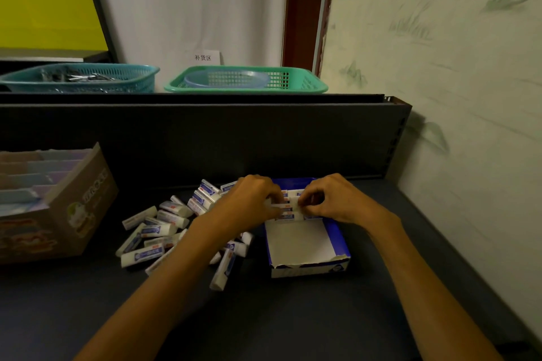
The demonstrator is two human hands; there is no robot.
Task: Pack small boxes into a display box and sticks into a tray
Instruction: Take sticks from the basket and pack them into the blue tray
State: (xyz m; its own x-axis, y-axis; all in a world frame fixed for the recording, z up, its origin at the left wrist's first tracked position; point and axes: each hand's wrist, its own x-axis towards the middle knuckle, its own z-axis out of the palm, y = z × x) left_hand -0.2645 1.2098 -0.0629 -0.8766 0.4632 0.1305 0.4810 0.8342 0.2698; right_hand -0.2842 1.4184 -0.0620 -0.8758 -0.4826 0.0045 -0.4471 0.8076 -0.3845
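Observation:
A blue-and-white display box (337, 243) lies open on the dark counter, its white floor bare at the near end. At its far end sits a row of small white boxes (289, 209) with blue and red labels. My left hand (249, 202) and my right hand (331, 199) meet over that row, fingers curled and pinching the small boxes from either side. A loose pile of several small white boxes (158, 231) is scattered left of the display box, partly under my left forearm.
A brown cardboard carton (85, 208) with pastel packs stands at the left. A dark back panel (205, 138) rises behind the counter. On the ledge above sit a teal basket (126, 79) and a green basket (293, 82). The wall closes the right side.

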